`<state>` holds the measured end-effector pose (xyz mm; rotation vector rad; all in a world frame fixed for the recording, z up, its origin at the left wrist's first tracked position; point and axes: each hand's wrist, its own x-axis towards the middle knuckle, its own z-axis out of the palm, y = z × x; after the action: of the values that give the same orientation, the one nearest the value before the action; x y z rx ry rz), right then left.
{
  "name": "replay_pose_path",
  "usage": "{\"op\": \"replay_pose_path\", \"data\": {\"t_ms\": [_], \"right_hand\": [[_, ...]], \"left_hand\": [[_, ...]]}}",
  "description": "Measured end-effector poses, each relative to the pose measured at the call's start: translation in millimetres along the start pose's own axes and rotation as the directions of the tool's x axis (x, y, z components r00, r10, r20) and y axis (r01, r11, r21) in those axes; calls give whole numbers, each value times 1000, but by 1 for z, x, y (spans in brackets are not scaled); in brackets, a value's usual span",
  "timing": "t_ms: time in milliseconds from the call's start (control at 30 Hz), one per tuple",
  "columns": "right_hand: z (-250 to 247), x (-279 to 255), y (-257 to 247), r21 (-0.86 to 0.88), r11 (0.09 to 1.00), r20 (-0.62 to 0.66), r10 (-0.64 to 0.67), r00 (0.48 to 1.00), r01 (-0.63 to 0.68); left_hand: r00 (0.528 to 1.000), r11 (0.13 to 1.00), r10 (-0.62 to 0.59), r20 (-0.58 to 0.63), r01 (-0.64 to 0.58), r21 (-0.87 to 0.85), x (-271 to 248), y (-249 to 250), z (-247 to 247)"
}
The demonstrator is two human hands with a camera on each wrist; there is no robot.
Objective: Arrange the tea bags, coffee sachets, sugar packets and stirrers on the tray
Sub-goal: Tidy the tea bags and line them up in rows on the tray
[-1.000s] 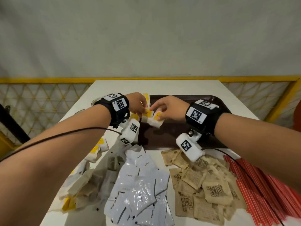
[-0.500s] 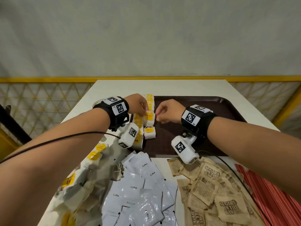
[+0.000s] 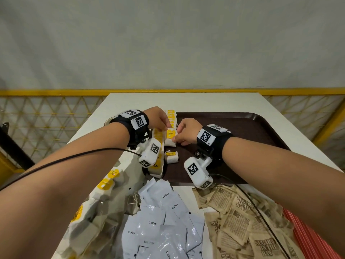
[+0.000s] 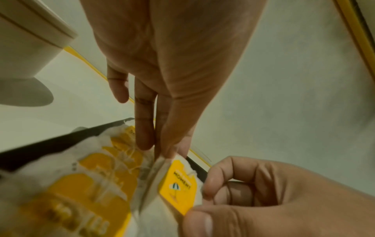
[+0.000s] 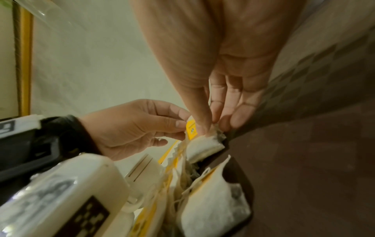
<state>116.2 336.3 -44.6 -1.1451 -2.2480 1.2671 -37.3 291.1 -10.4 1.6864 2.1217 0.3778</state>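
Placing one white paper tea bag with a yellow tag (image 3: 171,136) into the second column of tea bags at the left end of the dark brown plastic tray (image 3: 242,131). Left hand (image 3: 158,119): thumb and fingertips pinching the bag's far, upper edge. Right hand (image 3: 186,130): thumb and forefinger pinching the near right corner, remaining fingers loosely curled. Bag position: on the tray floor, just right of the overlapped row of yellow-tagged tea bags (image 3: 158,146) along the left rim; a further single tea bag (image 3: 171,157) lying nearer, apart from it. Handling advice, as judgement: lower flat, tag face up, long edge parallel to the first row; press lightly with fingertips before letting go, since thin paper and loose string likely spring or snag; tuck the string under the tag. Remaining stock, off tray: loose heap of tea bags (image 3: 97,206) at near left of the white table (image 3: 186,101); white foil coffee sachets (image 3: 158,221) at centre; brown printed paper sugar packets (image 3: 240,217) at right; red plastic stirrers (image 3: 306,238) at far right edge. Progress estimate: early, tea bags only on tray.
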Motion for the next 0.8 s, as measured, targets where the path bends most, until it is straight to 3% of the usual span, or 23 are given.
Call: {"op": "replay_pose_path", "data": {"t_ms": [367, 667, 800], "right_hand": [[-6, 2, 5, 35, 999, 64, 31, 997, -33], [-6, 1, 3, 7, 1000, 77, 19, 997, -20], [-4, 0, 2, -13, 1000, 83, 10, 997, -9]], "left_hand": [[997, 996, -72, -4, 71, -58, 11, -4, 1], [988, 995, -92, -124, 96, 22, 17, -5, 2], [997, 996, -78, -17, 79, 42, 9, -4, -5]]}}
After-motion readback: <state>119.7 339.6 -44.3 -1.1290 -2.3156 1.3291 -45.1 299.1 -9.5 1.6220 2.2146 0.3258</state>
